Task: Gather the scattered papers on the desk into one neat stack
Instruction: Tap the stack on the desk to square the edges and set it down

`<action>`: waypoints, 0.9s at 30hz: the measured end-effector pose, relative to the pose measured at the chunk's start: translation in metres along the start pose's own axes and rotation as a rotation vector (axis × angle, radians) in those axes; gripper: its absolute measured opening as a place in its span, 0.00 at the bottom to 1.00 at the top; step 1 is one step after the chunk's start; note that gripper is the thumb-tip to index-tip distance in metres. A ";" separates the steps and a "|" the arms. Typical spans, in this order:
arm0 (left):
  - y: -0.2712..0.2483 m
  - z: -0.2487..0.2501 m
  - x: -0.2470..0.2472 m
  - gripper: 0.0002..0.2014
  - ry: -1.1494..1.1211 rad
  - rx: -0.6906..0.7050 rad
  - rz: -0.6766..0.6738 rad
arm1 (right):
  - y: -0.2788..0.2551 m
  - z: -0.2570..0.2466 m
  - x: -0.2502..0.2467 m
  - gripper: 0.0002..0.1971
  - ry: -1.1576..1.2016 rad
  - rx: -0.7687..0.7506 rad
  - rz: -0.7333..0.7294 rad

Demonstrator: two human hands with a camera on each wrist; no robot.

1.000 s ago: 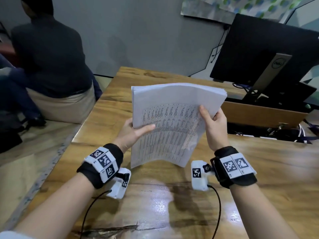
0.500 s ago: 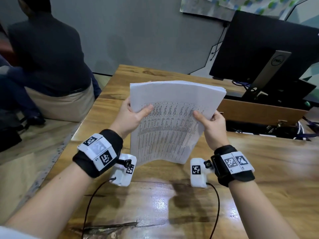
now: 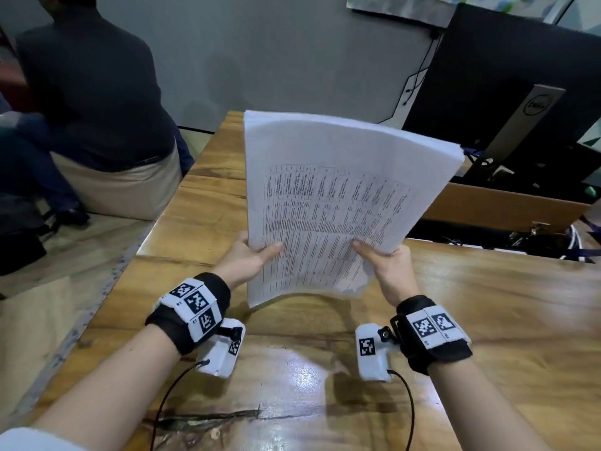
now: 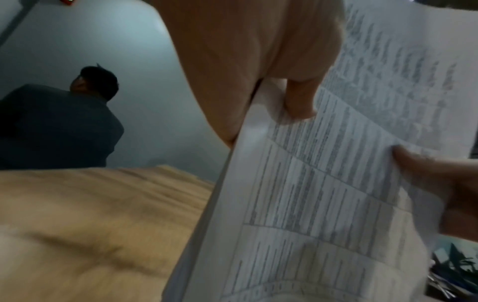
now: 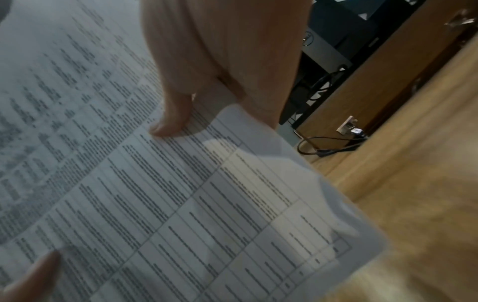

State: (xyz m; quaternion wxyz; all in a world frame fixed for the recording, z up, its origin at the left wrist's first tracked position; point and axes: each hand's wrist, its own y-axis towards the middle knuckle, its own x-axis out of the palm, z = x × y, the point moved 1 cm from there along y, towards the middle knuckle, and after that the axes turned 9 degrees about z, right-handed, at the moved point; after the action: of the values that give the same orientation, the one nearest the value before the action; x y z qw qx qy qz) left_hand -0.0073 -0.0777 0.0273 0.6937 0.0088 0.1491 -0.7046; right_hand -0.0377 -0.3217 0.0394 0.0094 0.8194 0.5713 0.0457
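Note:
A thick stack of white papers (image 3: 328, 196) printed with tables stands nearly upright over the wooden desk (image 3: 487, 320), its bottom edge just above the wood. My left hand (image 3: 250, 255) pinches the stack's lower left edge, thumb on the front sheet. My right hand (image 3: 383, 258) pinches the lower right edge the same way. In the left wrist view my left hand's thumb (image 4: 300, 98) presses on the papers (image 4: 323, 183). The right wrist view shows my right thumb (image 5: 173, 114) on the printed sheet (image 5: 155, 194). The stack's edges look aligned.
A black monitor (image 3: 520, 76) on its stand sits at the back right behind a wooden divider (image 3: 504, 203), with cables (image 3: 579, 245) beside it. A person (image 3: 91, 92) sits with their back turned at the far left. The desk's left edge (image 3: 107, 288) drops to the floor.
Both hands have slid down from the stack's sides to its lower edges. The stack has risen and leaned away, its top edge now higher.

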 end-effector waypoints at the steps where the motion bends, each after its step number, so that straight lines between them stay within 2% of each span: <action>1: -0.004 -0.004 0.002 0.38 0.003 -0.018 -0.036 | -0.003 0.009 -0.002 0.13 -0.022 0.036 -0.001; 4: -0.017 -0.026 0.013 0.35 0.054 -0.060 -0.159 | -0.016 0.047 -0.004 0.11 -0.132 0.184 -0.004; 6: -0.022 -0.040 0.019 0.33 0.032 -0.126 -0.172 | -0.021 0.066 -0.005 0.11 -0.163 0.253 0.024; 9: -0.027 -0.045 0.023 0.30 -0.002 -0.179 -0.164 | -0.023 0.077 -0.005 0.18 -0.153 0.286 0.051; 13: -0.024 -0.046 0.022 0.40 0.011 -0.170 -0.057 | -0.026 0.071 -0.004 0.18 -0.236 0.223 0.030; 16: -0.022 -0.035 0.015 0.50 0.036 -0.228 -0.011 | -0.026 0.061 -0.008 0.09 -0.277 0.196 0.004; 19: -0.018 -0.024 0.012 0.36 -0.038 -0.202 0.019 | -0.031 0.055 -0.009 0.08 -0.312 0.200 -0.016; 23: -0.017 -0.019 0.014 0.28 -0.111 -0.205 -0.002 | -0.041 0.052 -0.002 0.08 -0.316 0.180 -0.005; 27: -0.014 -0.022 0.019 0.21 -0.227 -0.214 0.063 | -0.038 0.063 -0.010 0.13 -0.348 0.186 0.064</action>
State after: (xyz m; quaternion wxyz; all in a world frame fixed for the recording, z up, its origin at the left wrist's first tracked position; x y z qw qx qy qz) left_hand -0.0261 -0.0916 0.0045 0.7247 -0.1402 0.1438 -0.6592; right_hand -0.0711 -0.3155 -0.0261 0.0310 0.8301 0.5364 -0.1492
